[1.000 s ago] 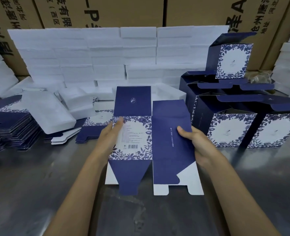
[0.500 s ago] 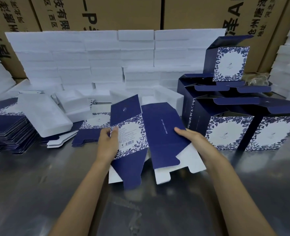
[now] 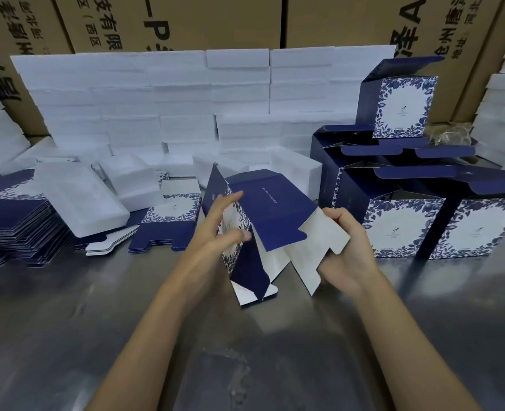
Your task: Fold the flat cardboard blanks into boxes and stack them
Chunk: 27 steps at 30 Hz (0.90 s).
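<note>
A navy and white floral cardboard blank (image 3: 275, 212) is half opened into a tube above the steel table (image 3: 67, 336), its bottom flaps hanging toward me. My left hand (image 3: 218, 232) presses its floral side panel with straight fingers. My right hand (image 3: 346, 247) grips the white inner flap at the blank's right edge. Folded boxes (image 3: 399, 226) stand stacked at the right, one more box (image 3: 402, 108) on top with its lid up. A tall pile of flat blanks (image 3: 11, 229) lies at the left and a small pile (image 3: 168, 226) behind my left hand.
White foam blocks (image 3: 156, 108) are stacked like a wall along the back, with loose foam trays (image 3: 76, 203) in front of them. Large brown cartons (image 3: 186, 22) stand behind. More foam is piled at the far right (image 3: 500, 120).
The blank, flat on the table a second ago, has been lifted and pushed open into a tube. My right hand has moved from the top panel to the white flap.
</note>
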Tool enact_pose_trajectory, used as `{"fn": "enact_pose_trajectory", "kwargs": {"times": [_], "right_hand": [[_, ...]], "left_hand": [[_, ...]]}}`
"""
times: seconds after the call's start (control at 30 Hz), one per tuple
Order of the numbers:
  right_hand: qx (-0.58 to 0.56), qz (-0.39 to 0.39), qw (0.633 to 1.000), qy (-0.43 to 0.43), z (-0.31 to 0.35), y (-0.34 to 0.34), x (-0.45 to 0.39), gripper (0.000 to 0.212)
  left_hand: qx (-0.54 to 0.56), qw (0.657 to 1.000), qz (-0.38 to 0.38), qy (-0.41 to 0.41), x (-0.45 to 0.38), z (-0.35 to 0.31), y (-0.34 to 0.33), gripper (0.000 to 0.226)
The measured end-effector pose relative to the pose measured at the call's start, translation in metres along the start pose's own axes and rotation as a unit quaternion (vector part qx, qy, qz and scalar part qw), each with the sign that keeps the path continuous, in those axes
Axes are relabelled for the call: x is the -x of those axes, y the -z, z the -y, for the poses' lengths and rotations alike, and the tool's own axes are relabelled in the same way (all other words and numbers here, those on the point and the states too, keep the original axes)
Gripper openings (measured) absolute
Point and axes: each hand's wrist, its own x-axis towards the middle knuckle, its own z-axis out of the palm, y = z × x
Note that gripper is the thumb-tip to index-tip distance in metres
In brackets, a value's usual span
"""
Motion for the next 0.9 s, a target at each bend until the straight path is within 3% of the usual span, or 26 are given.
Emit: {"fn": "enact_pose_trajectory", "kwargs": {"times": [0.1, 0.17, 0.23, 0.27, 0.33, 0.4, 0.53, 0.77, 0.87, 0.9], "right_hand": [[-0.051, -0.04, 0.998, 0.018, -0.005, 0.001, -0.002, 0.027], [-0.052, -0.057, 0.997, 0.017, -0.007, 0.003, -0.004, 0.031], [-0.049, -0.013, 0.999, 0.009, -0.01, 0.001, -0.004, 0.023], [-0.024, 0.028, 0.999, 0.008, -0.012, 0.001, -0.004, 0.022], [0.1, 0.084, 0.991, 0.027, -0.016, 0.001, -0.007, 0.044], [0.225, 0.074, 0.97, 0.05, -0.022, 0.002, -0.011, 0.058], [0.349, 0.016, 0.933, 0.083, -0.03, 0.007, -0.016, 0.059], [0.552, -0.039, 0.827, 0.103, -0.032, 0.011, -0.02, 0.046], [0.679, -0.071, 0.725, 0.09, -0.021, 0.019, -0.018, 0.015], [0.704, -0.067, 0.702, 0.089, -0.02, 0.022, -0.017, 0.014]], "left_hand": [[-0.052, 0.998, 0.021, -0.008, 0.0, 0.001, -0.009, 0.092], [-0.073, 0.997, -0.027, -0.028, 0.0, 0.002, -0.014, 0.091], [-0.063, 0.993, -0.089, -0.043, -0.001, 0.002, -0.014, 0.081], [-0.055, 0.991, -0.111, -0.049, -0.002, 0.003, -0.013, 0.076], [-0.052, 0.988, -0.133, -0.063, -0.004, 0.003, -0.012, 0.069], [-0.047, 0.986, -0.14, -0.07, -0.004, 0.003, -0.011, 0.068], [-0.061, 0.986, -0.137, -0.068, -0.003, 0.001, -0.011, 0.061], [-0.159, 0.962, -0.146, -0.168, 0.005, -0.012, -0.015, 0.039], [-0.145, 0.963, -0.153, -0.17, 0.005, -0.011, -0.012, 0.039], [-0.145, 0.963, -0.148, -0.171, 0.004, -0.01, -0.011, 0.041]]}}
